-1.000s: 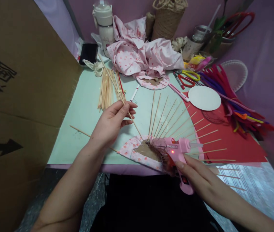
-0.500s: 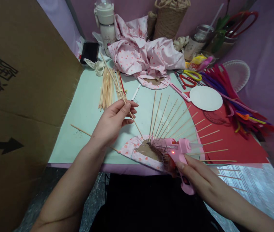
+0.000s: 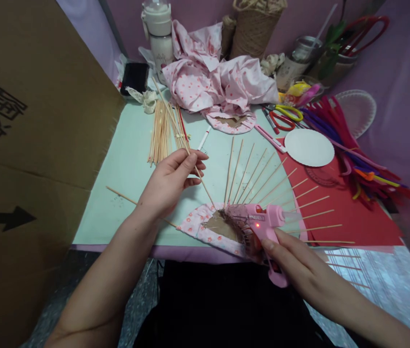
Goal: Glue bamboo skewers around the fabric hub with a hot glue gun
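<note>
Between thumb and fingers, my left hand [image 3: 176, 179] pinches a thin wooden stick [image 3: 206, 190]. The stick's lower end meets the edge of an oval piece wrapped in pink floral fabric [image 3: 199, 227], whose brown cardboard middle shows. My right hand [image 3: 288, 256] is wrapped round a pink hot glue gun [image 3: 262, 220] with a lit red light. The gun's nozzle points left, close to that stick's end, and the gun hides part of the oval. Several sticks [image 3: 245, 172] fan out from the oval's far and right sides. One more stick [image 3: 121, 195] extends to the left, partly behind my left forearm.
A bundle of loose sticks [image 3: 159, 135] lies behind my left hand. Crumpled pink fabric [image 3: 205, 82] and a bottle [image 3: 161, 48] stand at the back. To the right are scissors [image 3: 282, 118], a white disc [image 3: 309, 147], pipe cleaners [image 3: 349, 145] and red paper [image 3: 353, 217]. A cardboard box [image 3: 45, 145] walls the left.
The glue gun's handle has shifted slightly up and left in my right hand, its nozzle staying near the stick's end. My left hand and its stick are almost still.
</note>
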A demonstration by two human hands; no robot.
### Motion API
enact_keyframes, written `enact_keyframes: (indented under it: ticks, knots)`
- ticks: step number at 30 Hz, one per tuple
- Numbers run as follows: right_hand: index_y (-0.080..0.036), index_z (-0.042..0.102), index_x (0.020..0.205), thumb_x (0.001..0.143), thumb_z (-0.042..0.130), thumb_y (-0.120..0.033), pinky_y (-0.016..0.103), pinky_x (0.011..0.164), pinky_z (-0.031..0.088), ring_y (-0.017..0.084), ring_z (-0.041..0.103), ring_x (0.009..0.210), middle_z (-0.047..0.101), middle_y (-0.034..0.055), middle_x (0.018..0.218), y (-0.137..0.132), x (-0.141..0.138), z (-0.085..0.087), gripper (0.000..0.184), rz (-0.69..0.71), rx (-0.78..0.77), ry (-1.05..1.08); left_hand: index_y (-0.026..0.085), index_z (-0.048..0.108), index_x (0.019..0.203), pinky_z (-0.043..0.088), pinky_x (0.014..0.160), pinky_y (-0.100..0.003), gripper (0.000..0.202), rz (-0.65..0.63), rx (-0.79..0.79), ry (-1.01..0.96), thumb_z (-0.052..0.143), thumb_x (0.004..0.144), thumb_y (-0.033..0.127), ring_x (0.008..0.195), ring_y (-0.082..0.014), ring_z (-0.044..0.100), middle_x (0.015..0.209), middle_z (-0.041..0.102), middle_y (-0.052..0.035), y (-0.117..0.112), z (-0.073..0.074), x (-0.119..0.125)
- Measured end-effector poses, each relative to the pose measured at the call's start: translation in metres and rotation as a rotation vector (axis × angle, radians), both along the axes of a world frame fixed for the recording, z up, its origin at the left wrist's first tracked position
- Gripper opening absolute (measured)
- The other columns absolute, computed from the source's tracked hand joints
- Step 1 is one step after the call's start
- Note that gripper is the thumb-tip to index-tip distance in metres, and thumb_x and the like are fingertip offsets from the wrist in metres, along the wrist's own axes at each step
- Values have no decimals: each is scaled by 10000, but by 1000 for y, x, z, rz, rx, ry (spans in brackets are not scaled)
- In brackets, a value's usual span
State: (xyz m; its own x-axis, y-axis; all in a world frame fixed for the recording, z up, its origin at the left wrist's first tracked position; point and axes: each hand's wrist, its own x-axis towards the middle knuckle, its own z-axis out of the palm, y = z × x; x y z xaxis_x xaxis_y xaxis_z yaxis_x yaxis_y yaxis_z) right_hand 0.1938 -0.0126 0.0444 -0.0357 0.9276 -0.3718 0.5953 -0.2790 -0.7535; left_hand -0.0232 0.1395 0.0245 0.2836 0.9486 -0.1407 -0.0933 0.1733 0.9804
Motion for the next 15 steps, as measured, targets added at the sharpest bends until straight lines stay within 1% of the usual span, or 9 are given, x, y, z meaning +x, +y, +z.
enact_keyframes:
  ticks: [6, 15]
  knots:
    - [-249, 559, 755, 946, 371, -557, 258, 655, 540, 206, 648, 699, 669, 13, 725, 0, 0, 3, 408, 2, -76, -41, 200, 704, 890, 502, 651, -196, 257, -1, -7, -12, 662, 858, 452, 796, -127, 576, 827, 612, -27, 0, 0, -1]
    - [-246, 531, 753, 953, 354, -548, 265, 657, 523, 198, 615, 691, 628, 12, 720, 4, -3, -1, 404, 15, -75, -22, 202, 706, 875, 498, 638, -188, 224, 5, -16, -24, 649, 877, 418, 771, -113, 575, 820, 610, -21, 2, 0, 0]
